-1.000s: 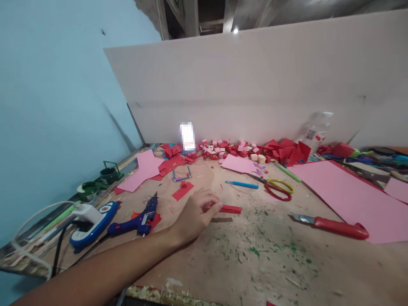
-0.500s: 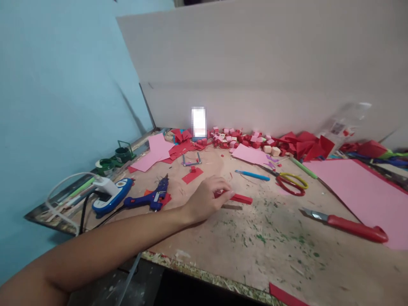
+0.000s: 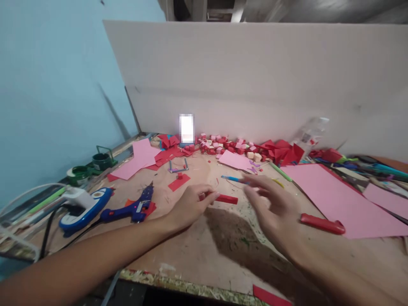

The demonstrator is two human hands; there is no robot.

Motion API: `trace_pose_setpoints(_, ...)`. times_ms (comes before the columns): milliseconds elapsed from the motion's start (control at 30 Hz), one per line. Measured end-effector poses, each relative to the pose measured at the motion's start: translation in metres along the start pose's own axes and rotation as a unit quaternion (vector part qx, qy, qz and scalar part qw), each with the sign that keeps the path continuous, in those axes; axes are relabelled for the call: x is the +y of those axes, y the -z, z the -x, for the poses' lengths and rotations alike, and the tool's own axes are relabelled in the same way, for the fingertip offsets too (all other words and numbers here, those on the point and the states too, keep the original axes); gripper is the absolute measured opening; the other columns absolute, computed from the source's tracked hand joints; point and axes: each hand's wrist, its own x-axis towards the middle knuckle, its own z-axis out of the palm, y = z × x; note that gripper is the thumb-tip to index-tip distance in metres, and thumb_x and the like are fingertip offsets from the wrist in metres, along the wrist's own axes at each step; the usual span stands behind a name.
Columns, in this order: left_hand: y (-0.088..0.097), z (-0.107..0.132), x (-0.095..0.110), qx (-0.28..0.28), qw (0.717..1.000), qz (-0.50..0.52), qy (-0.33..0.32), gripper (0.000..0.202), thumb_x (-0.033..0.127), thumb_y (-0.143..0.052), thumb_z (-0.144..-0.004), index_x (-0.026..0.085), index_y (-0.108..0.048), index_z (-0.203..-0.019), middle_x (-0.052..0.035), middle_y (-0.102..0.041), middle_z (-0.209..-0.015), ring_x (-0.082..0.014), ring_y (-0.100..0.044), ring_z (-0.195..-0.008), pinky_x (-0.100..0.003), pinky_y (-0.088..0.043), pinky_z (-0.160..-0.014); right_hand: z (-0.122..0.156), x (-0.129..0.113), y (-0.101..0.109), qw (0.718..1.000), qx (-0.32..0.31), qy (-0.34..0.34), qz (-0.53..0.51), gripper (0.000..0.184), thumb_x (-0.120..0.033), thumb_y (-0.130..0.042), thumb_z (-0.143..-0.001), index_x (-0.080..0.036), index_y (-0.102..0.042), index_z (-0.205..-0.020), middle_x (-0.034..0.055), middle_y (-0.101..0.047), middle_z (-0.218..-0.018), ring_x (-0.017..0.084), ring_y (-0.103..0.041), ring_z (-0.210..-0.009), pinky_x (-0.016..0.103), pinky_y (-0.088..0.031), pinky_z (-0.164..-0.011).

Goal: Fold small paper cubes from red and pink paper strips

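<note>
Near the middle of the table, my left hand (image 3: 195, 204) pinches the left end of a narrow red paper strip (image 3: 228, 199). The strip's right end sticks out past the fingertips. My right hand (image 3: 270, 204) hovers to the right of the strip, fingers apart and slightly blurred, holding nothing. Behind its fingertips lies a blue pen-like tool (image 3: 230, 179), partly covered by the hand. Scissors show only a bit of yellow handle (image 3: 278, 182) past the hand. A red-handled knife (image 3: 322, 224) lies right of the wrist, its blade hidden.
A blue glue gun (image 3: 142, 206) and a blue-white power strip (image 3: 86, 210) are at left. Small red and pink paper cubes (image 3: 219, 143) line the back. Pink sheets (image 3: 338, 195) cover the right side. A bottle (image 3: 310, 136) leans against the white board (image 3: 239, 63).
My right hand has come into view from the lower right, over the scissors and blue tool. My left hand still grips the red strip. The camera view has shifted somewhat.
</note>
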Motion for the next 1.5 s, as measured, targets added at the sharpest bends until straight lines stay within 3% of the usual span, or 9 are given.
trace_pose_setpoints(167,0.002,-0.002,0.002,-0.014,0.999,0.023,0.037,0.032,0.036,-0.056,-0.096,0.015,-0.072,-0.077,-0.0013,-0.067,-0.067,-0.015,-0.058,-0.06,-0.024,-0.044,-0.057,-0.006,0.027,-0.028,0.955,-0.124,-0.214,-0.164,0.035,-0.048,-0.072,-0.086,-0.02,-0.078,-0.106,0.0126,-0.077,-0.106,0.025,-0.071,-0.087,0.035,-0.057,-0.07)
trace_pose_setpoints(267,0.002,-0.001,0.004,-0.016,0.998,0.028,0.056,0.035,0.039,-0.057,-0.096,0.015,-0.07,-0.073,-0.0013,-0.065,-0.064,-0.0145,-0.057,-0.058,-0.024,-0.044,-0.055,0.0,0.035,-0.035,0.912,-0.192,-0.26,-0.252,0.037,-0.052,-0.073,-0.085,-0.016,-0.08,-0.093,0.0105,-0.077,-0.088,0.02,-0.067,-0.071,0.031,-0.052,-0.062)
trace_pose_setpoints(367,0.002,-0.001,0.006,-0.018,0.998,0.016,0.051,0.031,0.036,-0.06,-0.093,0.015,-0.071,-0.072,-0.0024,-0.069,-0.069,-0.0151,-0.059,-0.064,-0.024,-0.046,-0.061,0.006,0.036,-0.035,0.896,-0.206,-0.265,-0.29,0.041,-0.054,-0.072,-0.087,-0.015,-0.08,-0.081,0.009,-0.077,-0.076,0.016,-0.064,-0.065,0.028,-0.048,-0.061)
trace_pose_setpoints(633,0.003,-0.001,0.004,-0.027,0.998,-0.046,0.019,0.033,0.034,-0.06,-0.095,0.017,-0.075,-0.071,-0.0024,-0.071,-0.068,-0.0163,-0.061,-0.065,-0.026,-0.047,-0.064,0.005,0.042,-0.037,0.866,-0.196,-0.293,-0.355,0.045,-0.057,-0.075,-0.084,-0.013,-0.08,-0.08,0.0101,-0.077,-0.07,0.016,-0.069,-0.059,0.026,-0.048,-0.057)
trace_pose_setpoints(767,0.006,-0.002,0.001,0.013,0.999,-0.037,0.019,0.02,0.034,-0.067,-0.09,0.02,-0.08,-0.098,-0.0062,-0.078,-0.096,-0.0216,-0.069,-0.087,-0.029,-0.054,-0.074,0.003,0.045,-0.038,0.862,-0.19,-0.295,-0.365,0.048,-0.06,-0.077,-0.081,-0.012,-0.077,-0.075,0.0085,-0.075,-0.063,0.017,-0.069,-0.054,0.026,-0.048,-0.055)
trace_pose_setpoints(867,0.006,-0.002,-0.004,0.016,0.999,-0.013,0.041,0.034,0.035,-0.079,-0.08,0.022,-0.077,-0.112,-0.0077,-0.076,-0.11,-0.0209,-0.069,-0.084,-0.029,-0.056,-0.07,0.003,0.047,-0.038,0.855,-0.186,-0.301,-0.38,0.046,-0.058,-0.078,-0.08,-0.012,-0.076,-0.074,0.0096,-0.076,-0.065,0.016,-0.069,-0.054,0.025,-0.049,-0.056)
trace_pose_setpoints(1000,0.003,-0.001,-0.011,-0.009,0.998,-0.006,0.065,0.029,0.032,-0.081,-0.078,0.021,-0.079,-0.105,-0.0052,-0.077,-0.098,-0.0169,-0.064,-0.071,-0.028,-0.053,-0.065,0.002,0.047,-0.038,0.849,-0.195,-0.299,-0.39,0.045,-0.057,-0.077,-0.081,-0.012,-0.076,-0.073,0.0108,-0.077,-0.068,0.015,-0.069,-0.055,0.025,-0.049,-0.056)
trace_pose_setpoints(1333,0.005,0.001,-0.004,-0.022,0.999,-0.027,-0.014,0.015,0.027,-0.076,-0.087,0.024,-0.079,-0.1,-0.0043,-0.077,-0.098,-0.0204,-0.069,-0.092,-0.029,-0.053,-0.079,0.002,0.046,-0.035,0.842,-0.199,-0.306,-0.397,0.044,-0.056,-0.078,-0.081,-0.013,-0.073,-0.073,0.0094,-0.076,-0.068,0.015,-0.069,-0.055,0.026,-0.049,-0.057)
trace_pose_setpoints(1500,0.007,0.0,-0.005,-0.027,0.997,-0.046,-0.056,0.009,0.026,-0.071,-0.091,0.021,-0.079,-0.089,-0.0047,-0.077,-0.093,-0.0198,-0.07,-0.089,-0.03,-0.053,-0.082,0.002,0.046,-0.035,0.841,-0.204,-0.298,-0.403,0.04,-0.053,-0.078,-0.082,-0.013,-0.073,-0.079,0.0083,-0.075,-0.067,0.015,-0.067,-0.055,0.026,-0.048,-0.057)
